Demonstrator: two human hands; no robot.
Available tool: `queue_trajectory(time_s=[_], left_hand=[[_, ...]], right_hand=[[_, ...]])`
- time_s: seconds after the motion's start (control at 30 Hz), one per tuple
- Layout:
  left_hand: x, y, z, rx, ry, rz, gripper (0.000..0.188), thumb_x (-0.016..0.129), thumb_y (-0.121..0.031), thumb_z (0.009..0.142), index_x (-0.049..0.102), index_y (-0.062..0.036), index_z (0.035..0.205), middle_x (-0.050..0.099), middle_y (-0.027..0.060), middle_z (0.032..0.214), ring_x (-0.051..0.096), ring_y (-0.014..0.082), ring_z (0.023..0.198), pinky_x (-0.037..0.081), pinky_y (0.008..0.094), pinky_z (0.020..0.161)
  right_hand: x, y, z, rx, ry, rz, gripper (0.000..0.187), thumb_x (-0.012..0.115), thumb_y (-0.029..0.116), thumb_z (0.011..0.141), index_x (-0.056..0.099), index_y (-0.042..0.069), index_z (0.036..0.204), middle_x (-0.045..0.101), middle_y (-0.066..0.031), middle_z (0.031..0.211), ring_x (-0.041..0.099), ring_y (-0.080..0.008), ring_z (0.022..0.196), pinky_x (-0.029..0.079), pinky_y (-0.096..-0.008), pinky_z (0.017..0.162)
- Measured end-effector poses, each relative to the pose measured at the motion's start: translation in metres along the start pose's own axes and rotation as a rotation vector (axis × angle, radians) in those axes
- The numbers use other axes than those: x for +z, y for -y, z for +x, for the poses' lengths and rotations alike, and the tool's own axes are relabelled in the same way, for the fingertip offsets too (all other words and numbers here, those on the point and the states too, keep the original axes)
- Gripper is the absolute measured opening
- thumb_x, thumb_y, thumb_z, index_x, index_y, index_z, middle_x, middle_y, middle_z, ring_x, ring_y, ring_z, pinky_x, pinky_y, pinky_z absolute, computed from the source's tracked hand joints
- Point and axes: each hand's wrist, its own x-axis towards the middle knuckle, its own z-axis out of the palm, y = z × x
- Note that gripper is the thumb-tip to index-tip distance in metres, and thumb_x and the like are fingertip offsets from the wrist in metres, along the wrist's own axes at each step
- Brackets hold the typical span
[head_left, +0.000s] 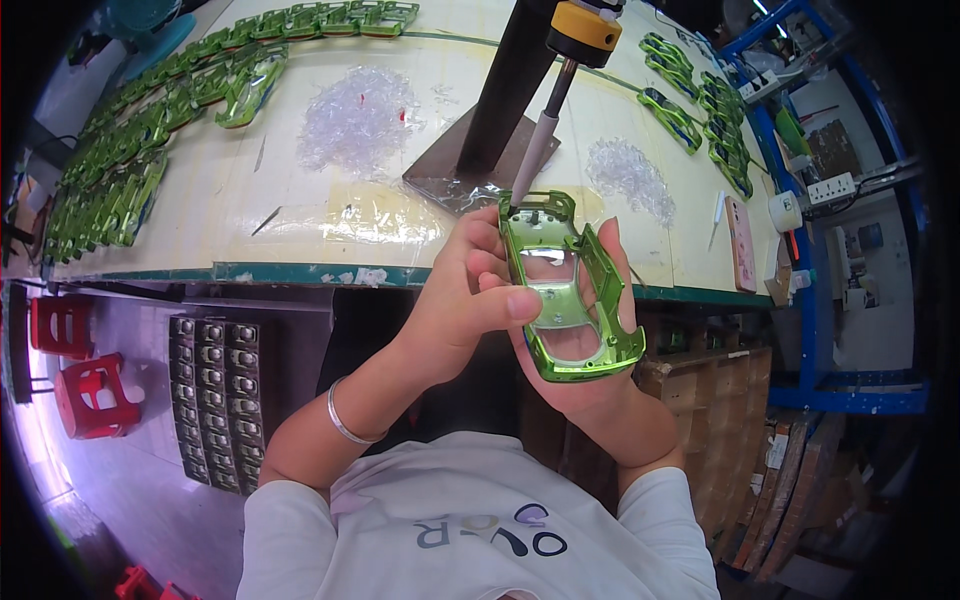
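A shiny green toy car body shell (pixel 563 305) with clear windows is in both my hands, hollow inner side up, over the table's near edge. My left hand (pixel 450 305) grips its left side, the thumb laid across the rim. Under it and along its right side is my right hand (pixel 580 395), palm up, supporting the shell. A fixed upright tool (pixel 541 140) with a grey tapered tip and a yellow and black collar points down at the shell's far left corner. Its tip appears to meet the plastic there; the exact contact is too small to tell.
A dark post on a metal base plate (pixel 425 165) stands behind the shell. Piles of clear plastic pieces (pixel 355 120) (pixel 630 175) flank it. Rows of green shells (pixel 120 200) line both sides. A phone (pixel 740 245) lies right; red stools (pixel 95 395) and crates (pixel 710 420) are below.
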Motion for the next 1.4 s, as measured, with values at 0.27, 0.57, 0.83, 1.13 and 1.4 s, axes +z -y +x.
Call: queue_trajectory(time_s=[0.27,0.57,0.83,1.13,1.4], left_hand=[[0.007,-0.006,0.001,-0.02,-0.01,-0.04,0.082,0.072,-0.035,0.059,0.03,-0.0004,0.12,0.049,0.0122,0.109,0.052,0.0193,0.1,0.042,0.0327,0.088],[0.014,-0.017,0.0,-0.019,0.022,0.03,0.084,0.068,-0.02,0.066,0.012,0.0076,0.122,0.046,0.0145,0.101,0.051,0.0125,0.074,0.046,0.0225,0.054],[0.006,-0.008,-0.007,0.048,-0.003,0.157,0.091,0.07,-0.014,0.065,0.007,0.0023,0.128,0.039,0.0178,0.118,0.044,0.0201,0.103,0.04,0.0321,0.082],[0.005,-0.005,-0.028,0.183,0.136,0.384,0.115,0.074,-0.017,0.061,-0.018,-0.0023,0.129,0.025,0.021,0.13,0.031,0.0266,0.118,0.026,0.0384,0.097],[0.008,-0.007,-0.035,0.177,0.181,0.372,0.118,0.076,-0.017,0.058,-0.016,-0.006,0.132,0.017,0.0189,0.135,0.02,0.0269,0.125,0.022,0.0396,0.097]], right_hand=[[0.01,0.001,-0.004,-0.04,-0.093,-0.102,0.061,0.031,0.051,0.086,0.044,-0.001,0.114,0.054,-0.0189,0.104,0.056,-0.0273,0.091,0.042,-0.033,0.085],[-0.008,0.002,-0.002,-0.082,-0.19,-0.195,0.06,0.025,0.056,0.083,0.051,0.005,0.102,0.058,-0.0104,0.074,0.053,-0.0192,0.055,0.044,-0.0309,0.054],[-0.008,0.001,0.018,-0.088,-0.263,-0.101,0.052,0.032,0.051,0.083,0.05,0.005,0.1,0.056,-0.0136,0.073,0.056,-0.02,0.06,0.042,-0.0266,0.046],[-0.045,0.023,0.028,0.263,0.228,0.019,0.056,0.029,0.05,0.084,0.055,0.001,0.088,0.054,-0.0207,0.067,0.048,-0.0217,0.048,0.032,-0.0246,0.032],[-0.044,0.029,0.03,0.367,0.366,0.141,0.056,0.029,0.048,0.084,0.052,-0.001,0.094,0.051,-0.0186,0.066,0.049,-0.0233,0.055,0.036,-0.0278,0.032]])
